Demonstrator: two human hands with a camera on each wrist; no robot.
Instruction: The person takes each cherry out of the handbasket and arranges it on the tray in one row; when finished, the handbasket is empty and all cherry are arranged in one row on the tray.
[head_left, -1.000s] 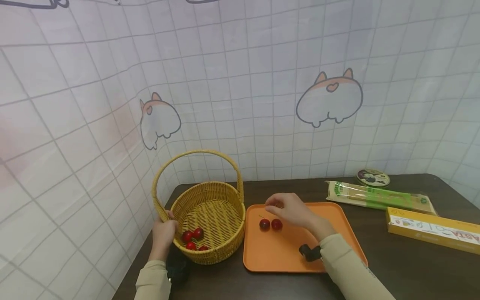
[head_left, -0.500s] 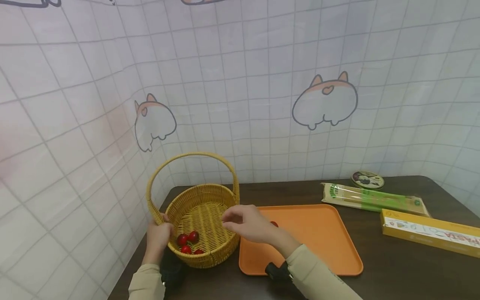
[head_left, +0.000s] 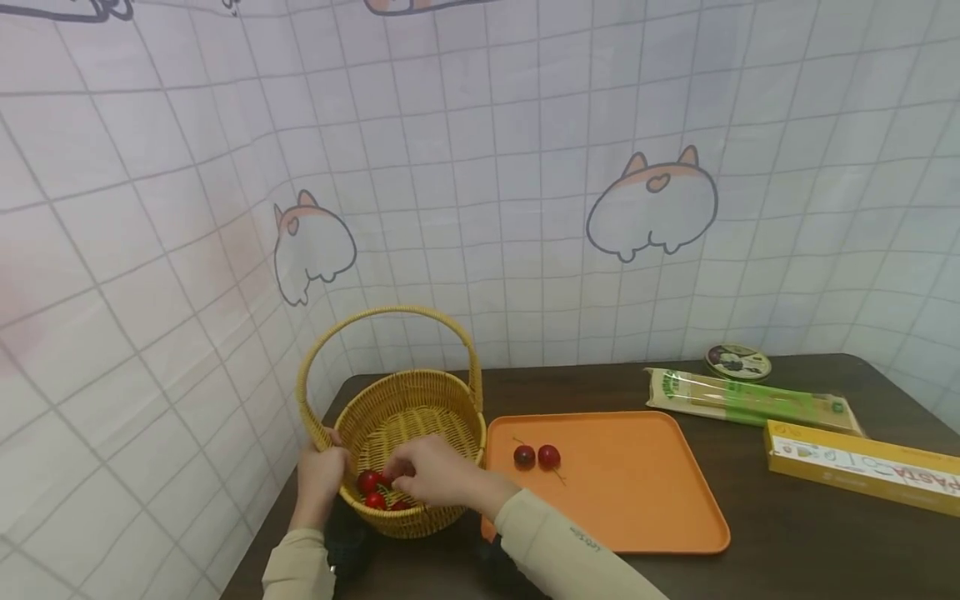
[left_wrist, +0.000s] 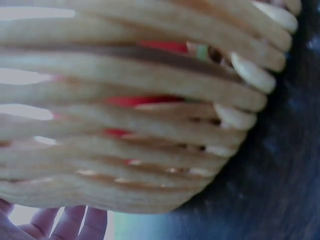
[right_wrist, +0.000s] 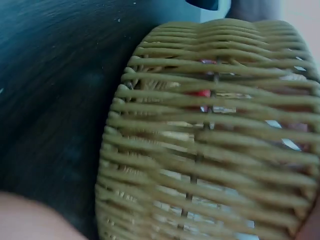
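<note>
A yellow wicker basket (head_left: 442, 392) with a tall arched handle stands at the left of the table. My left hand (head_left: 321, 477) grips its left side, where the handle meets the rim; the left wrist view shows the fingers (left_wrist: 70, 222) at the weave. Several red cherries (head_left: 375, 500) lie in the front left of the basket. Inside, my right hand (head_left: 435, 473) reaches over the front rim with bent fingers close to those cherries. Whether it pinches one is hidden. Two dark red cherries (head_left: 549, 457) with stems lie on the orange tray (head_left: 630, 500).
A flat round tin (head_left: 738, 362) sits at the back right. In front of it lie a green and clear long packet (head_left: 753, 402) and a yellow pasta box (head_left: 862, 467). A grid-patterned cloth wall (head_left: 480, 208) rises behind and left of the dark table (head_left: 757, 525).
My right hand has moved left from above the tray, across the basket's right rim, and down among the cherries inside. The left hand keeps its grip on the basket.
</note>
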